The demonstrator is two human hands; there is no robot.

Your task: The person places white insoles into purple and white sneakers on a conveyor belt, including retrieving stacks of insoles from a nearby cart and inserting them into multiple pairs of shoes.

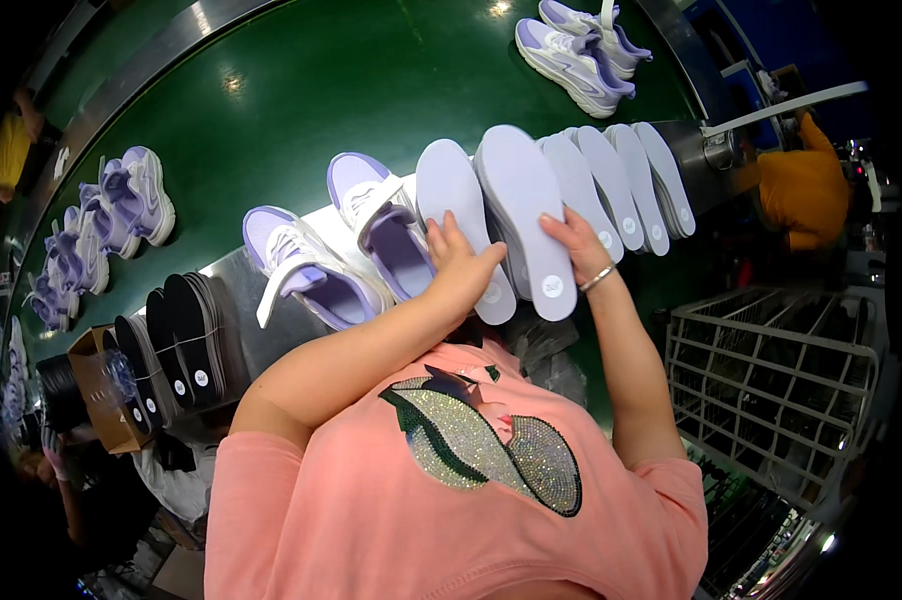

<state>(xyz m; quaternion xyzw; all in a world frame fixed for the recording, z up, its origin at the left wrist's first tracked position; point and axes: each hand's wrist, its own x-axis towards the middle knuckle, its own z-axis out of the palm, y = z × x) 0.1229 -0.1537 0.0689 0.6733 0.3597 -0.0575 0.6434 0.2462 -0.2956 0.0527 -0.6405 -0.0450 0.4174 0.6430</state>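
Observation:
My right hand (581, 247) pinches the right edge of a pale lavender insole (519, 200), thumb on its face; a round white sticker marks its heel. My left hand (461, 265) lies over another lavender insole (451, 185), fingers and thumb apart on its surface. To the left of that insole stand two lavender and white sneakers, a nearer left one (316, 270) and one beside it (396, 235), with their straps folded back and openings toward me. More stacked lavender insoles (611, 190) fan out to the right of my right hand.
Pairs of similar sneakers stand on the green belt (351, 80), at the far right (576, 60) and left (136, 200). Tied stacks of black insoles (186, 330) and a cardboard box (106, 400) sit at left. A wire basket (771, 380) is at right. Other people (806, 190) are beyond.

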